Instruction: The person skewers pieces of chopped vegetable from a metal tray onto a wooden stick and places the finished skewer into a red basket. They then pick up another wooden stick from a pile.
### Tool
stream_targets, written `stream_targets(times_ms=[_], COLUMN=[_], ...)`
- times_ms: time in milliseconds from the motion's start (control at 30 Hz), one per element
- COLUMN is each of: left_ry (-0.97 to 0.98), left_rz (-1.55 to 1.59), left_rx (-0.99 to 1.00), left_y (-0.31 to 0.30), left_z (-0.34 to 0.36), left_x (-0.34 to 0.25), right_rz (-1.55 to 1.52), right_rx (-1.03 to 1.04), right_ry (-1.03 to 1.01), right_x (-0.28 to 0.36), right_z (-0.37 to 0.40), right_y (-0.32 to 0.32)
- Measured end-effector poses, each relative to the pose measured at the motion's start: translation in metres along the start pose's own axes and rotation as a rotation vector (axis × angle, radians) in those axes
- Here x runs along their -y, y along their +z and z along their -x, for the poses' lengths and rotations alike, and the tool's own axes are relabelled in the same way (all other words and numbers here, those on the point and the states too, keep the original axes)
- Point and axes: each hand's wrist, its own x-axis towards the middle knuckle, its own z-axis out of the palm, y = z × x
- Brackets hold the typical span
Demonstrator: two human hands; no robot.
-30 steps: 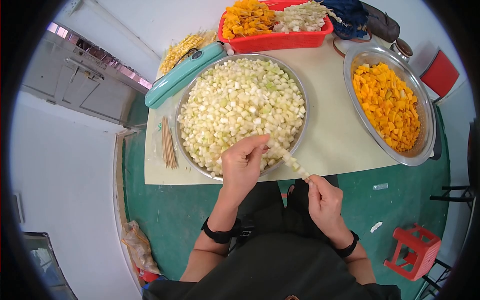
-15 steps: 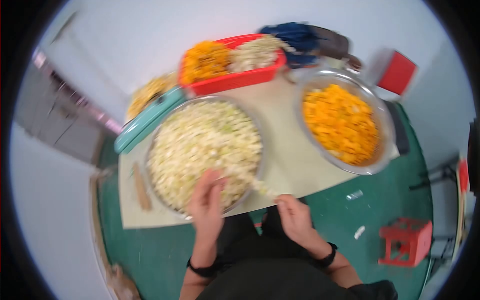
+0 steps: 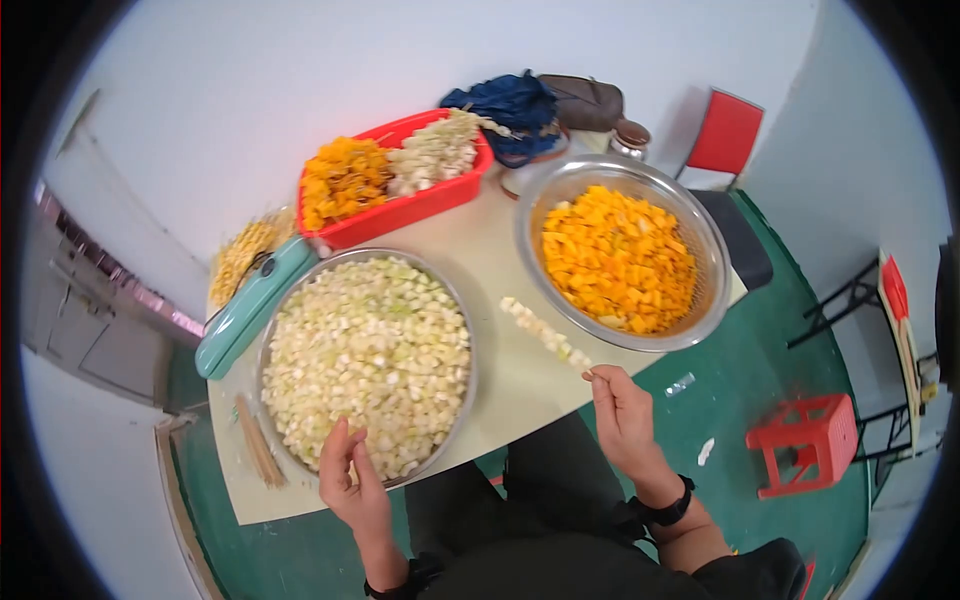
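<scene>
My right hand [image 3: 622,415] pinches the lower end of a skewer of pale pieces [image 3: 545,334], which points up and left over the table. My left hand [image 3: 354,482] is at the near edge of a round metal bowl [image 3: 471,372] heaped with pale diced pieces [image 3: 370,350]. Its thumb and fingertips are close together; whether a small piece is between them is hidden. To the right stands a metal basin [image 3: 708,235] of orange pieces [image 3: 615,260].
A red tray [image 3: 420,207] holds orange and pale skewers. Beside it lies a teal device [image 3: 255,308]. Thin sticks [image 3: 258,442] lie at the table's left. Blue cloth [image 3: 508,112] and a jar [image 3: 630,138] are at the back. A red stool [image 3: 808,440] stands right.
The view has shifted. My hands have moved apart, the right one carrying the skewer away from the bowl of pale pieces. My left hand stays by that bowl's near edge.
</scene>
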Motion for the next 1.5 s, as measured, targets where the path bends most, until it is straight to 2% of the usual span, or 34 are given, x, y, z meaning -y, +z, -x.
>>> stream_targets(times_ms=[67,167,200,300,367,400,467,500,600,667,833,1033,1233,1300,1500], left_ry=[0.057,0.086,0.084,0.119,0.099,0.078,0.067,0.055,0.053,0.056,0.023,-0.018,-0.020,0.001,0.053], left_rz=[-0.055,-0.056,-0.057,-0.188,-0.171,-0.156,-0.150,-0.157,-0.141,-0.133,-0.092,-0.145,-0.120,-0.232,-0.249], left_rx=[0.001,-0.100,-0.166,-0.189,-0.225,-0.249,-0.240,-0.220,-0.230,-0.272,-0.344,-0.342,-0.389,-0.353,-0.367], left_y=[-0.005,-0.012,-0.015,-0.030,-0.038,-0.041,-0.048,-0.052,-0.060,-0.065,-0.077,-0.088,-0.098,-0.100,-0.094], left_z=[-0.002,-0.006,-0.008,-0.012,-0.013,-0.013,-0.013,-0.012,-0.012,-0.011,-0.003,0.003,0.000,-0.004,-0.016], left_x=[-0.002,0.000,0.001,0.012,0.018,0.020,0.028,0.031,0.034,0.037,0.048,0.048,0.058,0.059,0.067], right_rz=[0.043,0.315,0.313,0.467,0.614,0.621,0.830,0.870,0.960,0.998,0.995,0.988,0.957,0.944,0.883], right_rx=[0.038,0.024,0.024,0.005,0.003,-0.001,0.042,0.064,0.032,0.011,-0.080,0.032,0.127,0.150,0.142], right_ry=[-0.052,-0.237,-0.250,-0.314,-0.478,-0.491,-0.485,-0.438,-0.494,-0.427,-0.431,-0.343,-0.274,-0.278,-0.262], right_x=[0.010,0.028,0.033,0.052,0.066,0.074,0.092,0.105,0.106,0.120,0.136,0.132,0.120,0.114,0.084], right_z=[-0.008,-0.032,-0.041,-0.071,-0.093,-0.103,-0.122,-0.130,-0.170,-0.194,-0.254,-0.306,-0.334,-0.338,-0.343], right_y=[-0.002,-0.014,-0.019,-0.030,-0.031,-0.029,-0.026,-0.022,-0.003,0.013,0.047,0.097,0.134,0.145,0.169])
